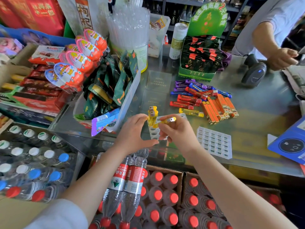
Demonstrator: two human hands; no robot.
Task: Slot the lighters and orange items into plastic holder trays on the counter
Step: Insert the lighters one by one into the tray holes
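Left hand [133, 134] steadies the clear holder tray [154, 132] at the counter's [247, 142] near edge, thumb under the tray's near end, fingertips touching the two yellow lighters [152, 115] standing upright in its far slots. Right hand [177, 132] pinches a third yellow lighter [166, 120], tilted almost flat just above the tray. A fourth yellow lighter [191, 112] lies loose beyond. Behind it, a row of orange lighters [219, 108], roughly eight; red lighters [189, 100] and blue-purple lighters [198, 86] heaped further back, too overlapped to count. A second tray [214, 142] lies flat to the right. A barcode scanner [254, 72] stands near the far right corner.
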